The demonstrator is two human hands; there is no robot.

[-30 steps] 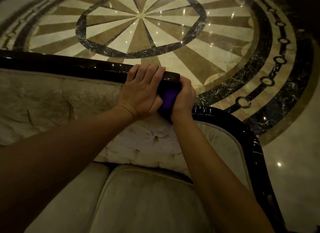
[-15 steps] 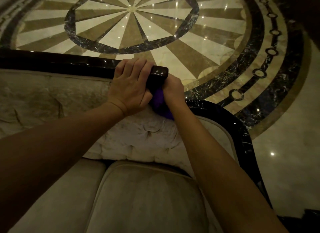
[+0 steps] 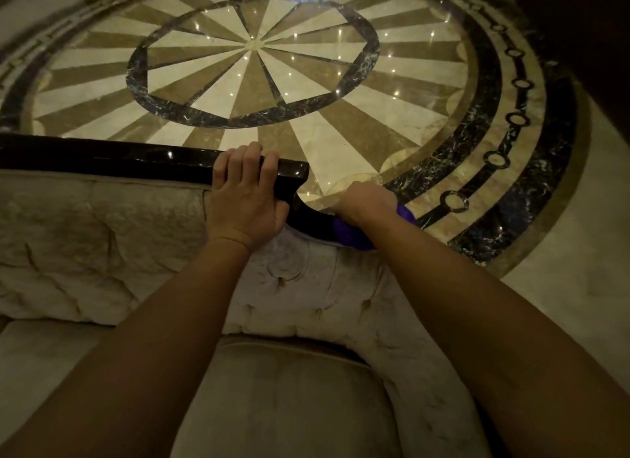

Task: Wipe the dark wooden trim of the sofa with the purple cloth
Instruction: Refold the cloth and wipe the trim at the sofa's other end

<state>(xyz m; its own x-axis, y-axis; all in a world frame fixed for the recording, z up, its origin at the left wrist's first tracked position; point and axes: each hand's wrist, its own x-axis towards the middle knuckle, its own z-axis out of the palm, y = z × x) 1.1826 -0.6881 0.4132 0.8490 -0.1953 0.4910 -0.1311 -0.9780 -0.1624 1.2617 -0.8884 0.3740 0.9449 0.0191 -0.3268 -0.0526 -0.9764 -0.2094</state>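
The dark wooden trim point(image 3: 119, 159) runs glossy along the top of the sofa back, steps down at its right end and curves on toward the right. My left hand point(image 3: 243, 198) grips the trim just left of that step, fingers curled over the top. My right hand point(image 3: 366, 201) presses the purple cloth point(image 3: 351, 234) onto the lower curved stretch of trim, right of the step. Only bits of the cloth show under my hand and wrist. My right forearm hides the trim further along.
The beige tufted sofa back point(image 3: 102, 246) and a seat cushion point(image 3: 289, 399) lie below my arms. Behind the sofa spreads a polished marble floor point(image 3: 255, 44) with a round starburst inlay and dark rings.
My right hand has slid the purple cloth from the step beside my left hand down and to the right along the curved trim. My left hand keeps its grip on the trim.
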